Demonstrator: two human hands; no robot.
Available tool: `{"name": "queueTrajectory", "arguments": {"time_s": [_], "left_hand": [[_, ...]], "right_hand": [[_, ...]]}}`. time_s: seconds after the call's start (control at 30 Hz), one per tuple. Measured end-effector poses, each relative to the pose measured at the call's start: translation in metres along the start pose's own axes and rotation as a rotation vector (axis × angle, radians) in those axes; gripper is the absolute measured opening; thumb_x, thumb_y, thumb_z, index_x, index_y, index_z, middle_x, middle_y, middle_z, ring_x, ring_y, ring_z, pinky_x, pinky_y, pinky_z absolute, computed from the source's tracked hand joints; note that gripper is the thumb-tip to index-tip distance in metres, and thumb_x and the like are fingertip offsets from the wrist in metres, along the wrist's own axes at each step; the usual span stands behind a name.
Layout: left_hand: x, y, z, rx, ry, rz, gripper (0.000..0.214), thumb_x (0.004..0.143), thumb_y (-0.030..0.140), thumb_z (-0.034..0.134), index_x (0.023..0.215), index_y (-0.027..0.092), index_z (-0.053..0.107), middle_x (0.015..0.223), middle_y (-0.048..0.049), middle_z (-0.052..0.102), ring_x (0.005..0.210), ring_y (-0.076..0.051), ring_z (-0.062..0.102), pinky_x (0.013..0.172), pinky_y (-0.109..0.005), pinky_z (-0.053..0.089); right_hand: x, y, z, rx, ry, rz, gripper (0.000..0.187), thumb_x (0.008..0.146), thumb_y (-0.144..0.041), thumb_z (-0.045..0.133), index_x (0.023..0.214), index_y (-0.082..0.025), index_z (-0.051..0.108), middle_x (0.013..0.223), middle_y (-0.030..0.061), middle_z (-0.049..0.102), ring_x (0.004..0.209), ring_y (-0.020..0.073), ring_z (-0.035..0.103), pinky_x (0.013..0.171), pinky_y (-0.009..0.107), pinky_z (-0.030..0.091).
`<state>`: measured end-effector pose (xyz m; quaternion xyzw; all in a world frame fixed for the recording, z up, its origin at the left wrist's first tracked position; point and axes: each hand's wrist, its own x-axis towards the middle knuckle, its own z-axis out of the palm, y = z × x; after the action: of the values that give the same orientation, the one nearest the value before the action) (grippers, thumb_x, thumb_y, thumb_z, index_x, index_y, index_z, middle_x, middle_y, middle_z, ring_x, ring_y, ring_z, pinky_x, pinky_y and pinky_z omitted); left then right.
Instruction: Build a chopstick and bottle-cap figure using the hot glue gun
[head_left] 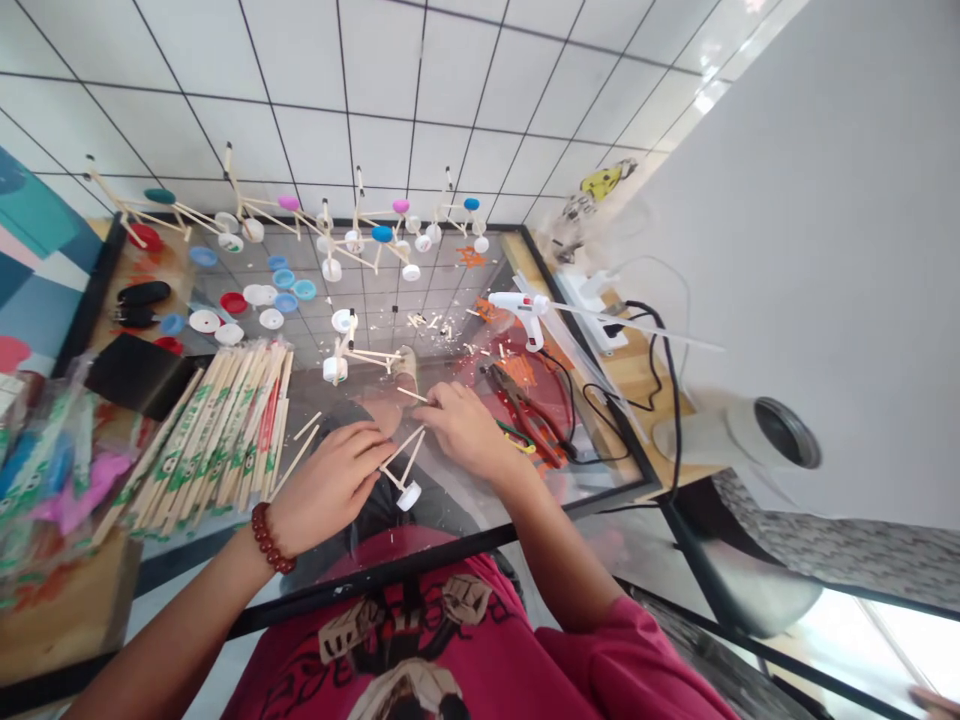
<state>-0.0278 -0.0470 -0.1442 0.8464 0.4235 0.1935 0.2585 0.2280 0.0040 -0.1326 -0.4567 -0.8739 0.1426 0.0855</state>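
Note:
My left hand (330,485), with a red bead bracelet at the wrist, pinches a small frame of thin wooden sticks (405,450) that ends in a white bottle cap (409,494). My right hand (465,425) grips the upper ends of the same sticks, fingers closed. Both hands work just above the glass tabletop (375,300), near its front edge. Another stick-and-cap piece (352,355) lies just beyond my hands.
A pile of wrapped chopsticks (217,430) lies to the left. Loose bottle caps (255,297) and several finished stick-and-cap models (330,235) sit at the back. A white glue gun (525,310), pliers (525,410), black cables and a power strip (592,300) lie to the right.

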Motion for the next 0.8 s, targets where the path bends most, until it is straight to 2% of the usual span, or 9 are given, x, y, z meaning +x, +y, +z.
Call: {"name": "queueTrajectory", "arguments": {"time_s": [0.07, 0.13, 0.23, 0.33, 0.47, 0.57, 0.67, 0.73, 0.8], "left_hand": [[-0.004, 0.001, 0.0, -0.009, 0.02, -0.009, 0.038, 0.1, 0.02, 0.052, 0.126, 0.032, 0.078, 0.125, -0.007, 0.079, 0.124, -0.03, 0.071, 0.109, -0.049, 0.06], [-0.008, 0.004, -0.003, -0.067, 0.058, -0.041, 0.036, 0.101, 0.022, 0.053, 0.124, 0.032, 0.078, 0.123, -0.0064, 0.079, 0.113, -0.027, 0.075, 0.101, -0.042, 0.064], [-0.011, 0.01, -0.007, -0.174, 0.164, -0.101, 0.029, 0.102, 0.026, 0.058, 0.123, 0.032, 0.078, 0.122, -0.0045, 0.078, 0.109, -0.024, 0.076, 0.096, -0.037, 0.065], [-0.011, 0.014, -0.008, -0.256, 0.242, -0.14, 0.022, 0.099, 0.028, 0.065, 0.117, 0.03, 0.078, 0.12, -0.006, 0.077, 0.11, -0.024, 0.076, 0.1, -0.04, 0.064], [-0.009, 0.015, -0.005, -0.378, 0.236, -0.208, 0.021, 0.096, 0.029, 0.068, 0.115, 0.027, 0.077, 0.123, -0.0087, 0.075, 0.106, -0.023, 0.076, 0.082, -0.033, 0.067], [-0.01, 0.013, -0.005, -0.421, 0.168, -0.201, 0.034, 0.09, 0.027, 0.073, 0.123, 0.026, 0.074, 0.126, -0.0095, 0.076, 0.113, -0.024, 0.076, 0.095, -0.038, 0.065], [-0.007, 0.014, -0.008, -0.484, 0.069, -0.214, 0.048, 0.087, 0.033, 0.076, 0.134, 0.025, 0.071, 0.132, -0.0112, 0.077, 0.121, -0.028, 0.075, 0.107, -0.045, 0.061], [-0.002, 0.017, -0.011, -0.531, 0.065, -0.282, 0.042, 0.092, 0.041, 0.071, 0.131, 0.023, 0.073, 0.13, -0.0111, 0.08, 0.118, -0.028, 0.076, 0.106, -0.045, 0.061], [0.007, 0.022, -0.014, -0.562, 0.095, -0.353, 0.035, 0.097, 0.046, 0.065, 0.119, 0.022, 0.078, 0.117, -0.0093, 0.084, 0.108, -0.026, 0.078, 0.102, -0.042, 0.061]], "right_hand": [[-0.005, 0.008, -0.003, 0.025, 0.061, 0.075, 0.024, 0.101, -0.014, 0.058, 0.103, -0.02, 0.082, 0.107, 0.013, 0.071, 0.098, 0.0262, 0.06, 0.09, 0.038, 0.048], [-0.013, 0.013, -0.005, 0.125, 0.186, 0.159, 0.023, 0.1, -0.015, 0.058, 0.101, -0.019, 0.08, 0.104, 0.0128, 0.072, 0.097, 0.0257, 0.062, 0.091, 0.038, 0.049], [-0.022, 0.008, -0.003, 0.477, 0.344, 0.261, 0.021, 0.101, -0.022, 0.057, 0.103, -0.021, 0.078, 0.101, 0.0094, 0.075, 0.096, 0.0233, 0.067, 0.091, 0.036, 0.052], [-0.021, -0.009, 0.006, 0.925, 0.298, 0.32, 0.024, 0.098, -0.04, 0.066, 0.108, -0.023, 0.079, 0.101, 0.0058, 0.078, 0.094, 0.0215, 0.07, 0.088, 0.034, 0.055], [-0.011, -0.027, 0.019, 1.291, 0.232, 0.39, 0.042, 0.082, -0.056, 0.081, 0.107, -0.023, 0.08, 0.089, 0.0024, 0.075, 0.08, 0.0172, 0.065, 0.077, 0.031, 0.054], [-0.007, -0.032, 0.019, 1.369, 0.229, 0.415, 0.039, 0.079, -0.057, 0.083, 0.096, -0.021, 0.081, 0.08, 0.0007, 0.073, 0.07, 0.0142, 0.059, 0.072, 0.029, 0.052], [-0.006, -0.035, 0.017, 1.343, 0.227, 0.399, 0.032, 0.08, -0.053, 0.084, 0.087, -0.022, 0.082, 0.079, 0.0012, 0.075, 0.072, 0.0153, 0.062, 0.075, 0.031, 0.053], [-0.006, -0.036, 0.016, 1.323, 0.218, 0.375, 0.029, 0.08, -0.052, 0.084, 0.084, -0.023, 0.082, 0.082, 0.002, 0.077, 0.076, 0.0168, 0.066, 0.078, 0.032, 0.054], [-0.005, -0.038, 0.017, 1.319, 0.194, 0.374, 0.029, 0.079, -0.052, 0.084, 0.085, -0.023, 0.084, 0.083, 0.0026, 0.079, 0.075, 0.0168, 0.066, 0.075, 0.031, 0.053]]}}
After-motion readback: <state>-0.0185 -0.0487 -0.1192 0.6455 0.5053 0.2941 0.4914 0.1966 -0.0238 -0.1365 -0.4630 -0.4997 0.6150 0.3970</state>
